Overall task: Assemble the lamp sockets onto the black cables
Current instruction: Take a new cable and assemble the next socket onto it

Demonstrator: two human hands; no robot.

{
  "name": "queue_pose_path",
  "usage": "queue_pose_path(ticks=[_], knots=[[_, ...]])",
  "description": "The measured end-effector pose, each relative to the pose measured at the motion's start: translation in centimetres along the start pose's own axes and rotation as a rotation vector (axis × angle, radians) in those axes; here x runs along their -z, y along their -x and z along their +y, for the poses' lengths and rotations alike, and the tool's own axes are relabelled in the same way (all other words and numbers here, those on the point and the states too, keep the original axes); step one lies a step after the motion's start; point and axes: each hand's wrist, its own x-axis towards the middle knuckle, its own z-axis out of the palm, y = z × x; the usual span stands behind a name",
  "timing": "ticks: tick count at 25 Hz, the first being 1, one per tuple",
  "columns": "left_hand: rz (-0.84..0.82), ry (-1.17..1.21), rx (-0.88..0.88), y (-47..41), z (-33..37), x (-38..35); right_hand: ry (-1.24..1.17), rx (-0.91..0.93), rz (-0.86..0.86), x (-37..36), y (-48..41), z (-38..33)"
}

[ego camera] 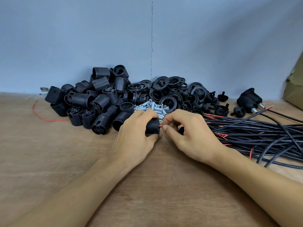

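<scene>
Your left hand (134, 138) curls round one ribbed socket (152, 128) just above the table (147, 185), its end turned right so the terminals meet the wire. Your right hand (190, 138) pinches the red wire tip (160, 126) at that end, probably to feed it in. Both forearms lie low and converge. The black cables (262, 133) lie bundled to your right, and the socket pile (91, 102) sits behind.
</scene>
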Motion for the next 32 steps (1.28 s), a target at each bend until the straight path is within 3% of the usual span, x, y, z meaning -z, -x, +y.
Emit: queue_pose_path(ticks=[9, 16, 20, 23, 32], knots=[[0.007, -0.064, -0.024, 0.1, 0.0, -0.1, 0.012, -0.008, -0.002, 0.1, 0.0, -0.3], [-0.021, 0.022, 0.071, -0.3, -0.4, -0.5, -0.067, -0.285, -0.057, 2.1, -1.7, 0.1], [0.006, 0.053, 0.148, -0.3, -0.5, -0.6, 0.032, -0.426, -0.445, 6.3, -3.1, 1.2], [-0.016, 0.052, 0.171, -0.3, -0.3, -0.6, 0.170, -0.407, -0.681, 7.1, -2.8, 1.3], [-0.014, 0.014, 0.067, 0.0, 0.2, -0.2, 0.097, -0.292, -0.448, 5.9, -2.2, 1.7]])
